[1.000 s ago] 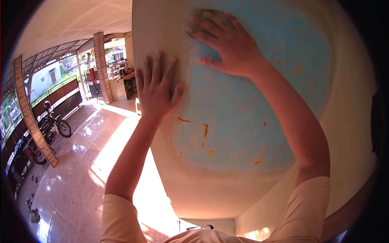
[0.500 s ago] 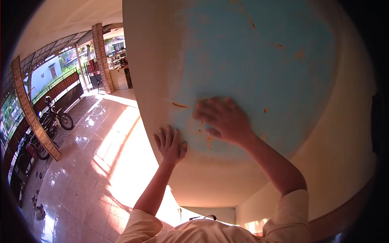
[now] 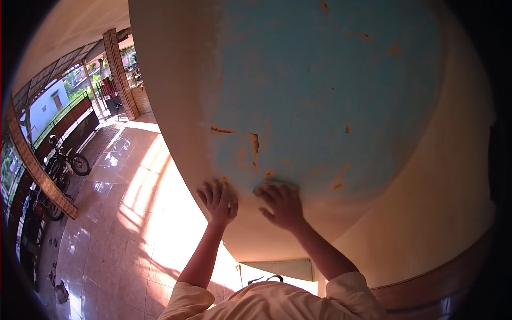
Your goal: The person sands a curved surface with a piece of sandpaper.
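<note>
A wall point(image 3: 181, 106) with a large blue patch point(image 3: 298, 69) in its cream paint fills the view before me. Cracks and small chips mark the patch, among them a bent dark crack point(image 3: 255, 146). My left hand point(image 3: 217, 202) lies against the cream paint at the patch's lower left edge, fingers stretched out and holding nothing. Close to its right, my right hand point(image 3: 282, 205) presses on the patch's bottom edge. Its fingers are together and bent, the thumb apart; whatever lies beneath them is hidden.
On the left, a shiny tiled floor point(image 3: 106, 229) carries bright sunlight. Motorcycles point(image 3: 66, 165) stand beyond a tiled post point(image 3: 42, 165), near a dark fence point(image 3: 74, 128). Another post point(image 3: 120, 74) rises farther back. The wall's left edge borders the open porch.
My right hand has moved down the wall and slightly left, uncovering the bent crack. My left hand stays on the wall near the edge. The view has shifted a little.
</note>
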### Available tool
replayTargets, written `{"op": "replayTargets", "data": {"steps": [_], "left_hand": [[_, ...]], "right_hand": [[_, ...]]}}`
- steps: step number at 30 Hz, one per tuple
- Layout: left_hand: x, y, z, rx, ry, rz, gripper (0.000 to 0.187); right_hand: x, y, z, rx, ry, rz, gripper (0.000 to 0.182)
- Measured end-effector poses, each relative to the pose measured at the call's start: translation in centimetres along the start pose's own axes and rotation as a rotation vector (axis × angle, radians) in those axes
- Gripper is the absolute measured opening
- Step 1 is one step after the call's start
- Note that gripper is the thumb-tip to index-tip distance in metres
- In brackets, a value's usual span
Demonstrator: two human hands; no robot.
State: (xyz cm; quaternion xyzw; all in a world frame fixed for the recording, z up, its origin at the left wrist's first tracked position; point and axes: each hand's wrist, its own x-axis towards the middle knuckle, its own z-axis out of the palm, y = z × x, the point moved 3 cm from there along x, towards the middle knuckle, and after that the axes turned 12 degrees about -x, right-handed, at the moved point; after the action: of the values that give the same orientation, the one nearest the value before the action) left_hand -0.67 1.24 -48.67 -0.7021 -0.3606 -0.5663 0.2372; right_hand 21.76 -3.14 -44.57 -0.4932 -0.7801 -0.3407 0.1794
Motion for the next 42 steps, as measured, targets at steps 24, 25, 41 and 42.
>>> {"op": "replayTargets", "data": {"steps": [24,25,41,42], "left_hand": [[-1.7,2.2,1.2,0.020,0.008,-0.112,0.072],[-1.8,1.9,1.2,0.038,0.001,-0.104,0.072],[5.7,11.7,5.0,-0.198,-0.063,-0.188,0.086],[7.4,13.2,5.4,-0.225,-0.080,-0.097,0.085]], "right_hand": [[4.1,9.5,-6.6,0.007,0.425,0.425,0.062],[4.1,10.0,-7.0,0.011,0.503,0.424,0.061],[-3.4,20.6,-5.0,0.194,0.513,0.592,0.072],[-2.8,21.0,-5.1,0.195,0.509,0.594,0.072]]}}
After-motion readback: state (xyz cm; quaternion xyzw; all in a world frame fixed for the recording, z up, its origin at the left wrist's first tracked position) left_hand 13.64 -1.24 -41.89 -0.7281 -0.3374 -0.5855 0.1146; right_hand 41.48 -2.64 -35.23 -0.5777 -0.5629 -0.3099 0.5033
